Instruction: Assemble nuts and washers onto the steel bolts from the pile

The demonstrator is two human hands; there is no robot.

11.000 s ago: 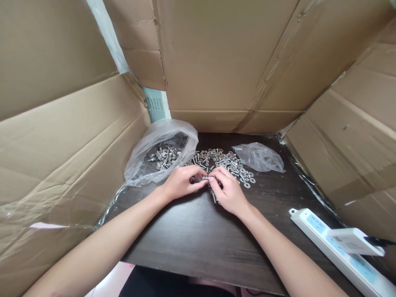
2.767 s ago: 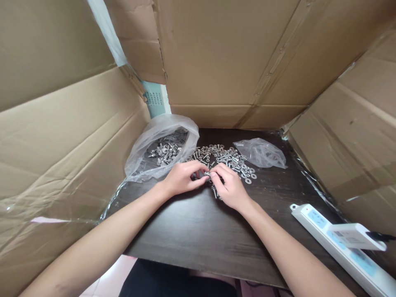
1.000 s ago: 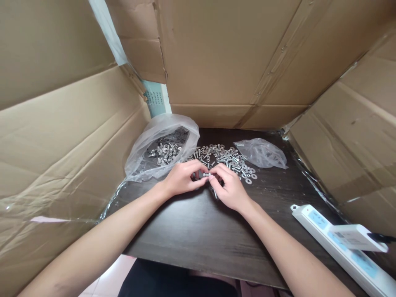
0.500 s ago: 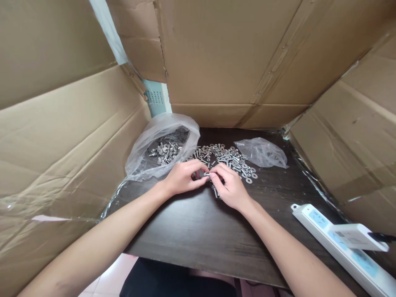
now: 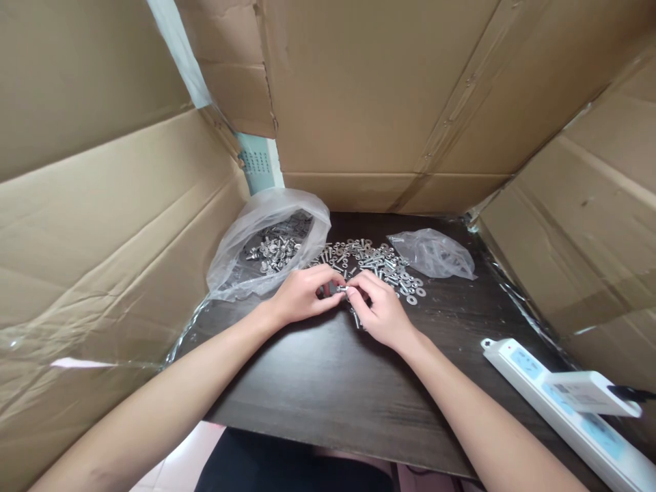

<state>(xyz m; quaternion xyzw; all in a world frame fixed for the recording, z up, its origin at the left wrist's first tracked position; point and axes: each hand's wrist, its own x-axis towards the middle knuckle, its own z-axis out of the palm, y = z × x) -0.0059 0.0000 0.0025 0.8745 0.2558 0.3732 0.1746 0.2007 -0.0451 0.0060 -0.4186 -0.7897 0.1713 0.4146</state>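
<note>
One bolt (image 5: pixel 342 289) held crosswise, left end pinched by the left hand (image 5: pixel 305 294), right end by the right hand (image 5: pixel 379 309).

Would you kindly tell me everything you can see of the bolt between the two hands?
The bolt is small, silvery and metallic-looking. It lies roughly sideways, held between the fingers of the left hand and the right hand, in front of the hardware pile. Finer parts are partly hidden or too small to tell.

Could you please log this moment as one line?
left hand, right hand: pinching small silver metal bolt; beyond: loose silver metal fasteners; left: open translucent plastic bag
</note>
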